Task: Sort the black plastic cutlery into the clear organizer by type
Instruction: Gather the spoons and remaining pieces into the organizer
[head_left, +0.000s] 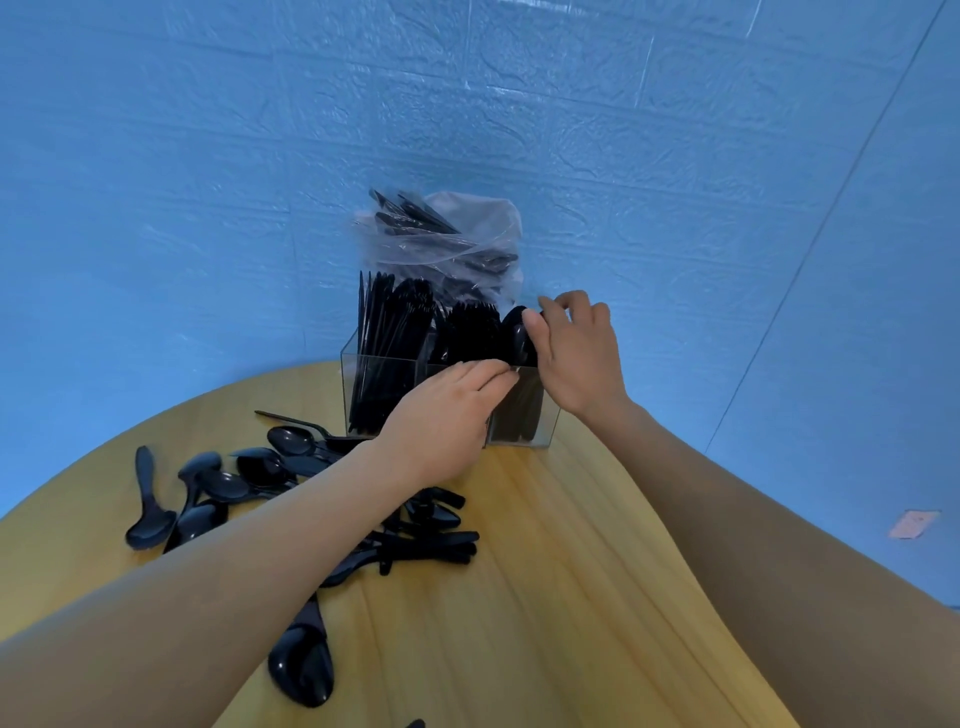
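Black plastic spoons (249, 480) scattered across the near-left of the wooden table (545, 571), one more (303, 670) lying nearest of all. Clear organizer (382, 382) standing at the far edge, three compartments: knives (374, 332) upright in the left, forks (470, 330) in the middle, spoon bowls (514, 332) showing in the right. Right hand (582, 358) over the right compartment, thumb and forefinger pinching a spoon bowl there. Left hand (447, 415) flat against the organizer's front, fingers straight and together, tips at the rim.

Likely very light, thin and somewhat springy, glossy and so a little slippery; probably best pinched at the handle, bowl upward. Organizer probably rigid, light enough to tip, hence worth steadying.

Behind, a clear plastic bag (457, 244) with more cutlery, types hard to tell. Spoons under the left forearm partly covered. Organizer's middle front hidden by the left hand.
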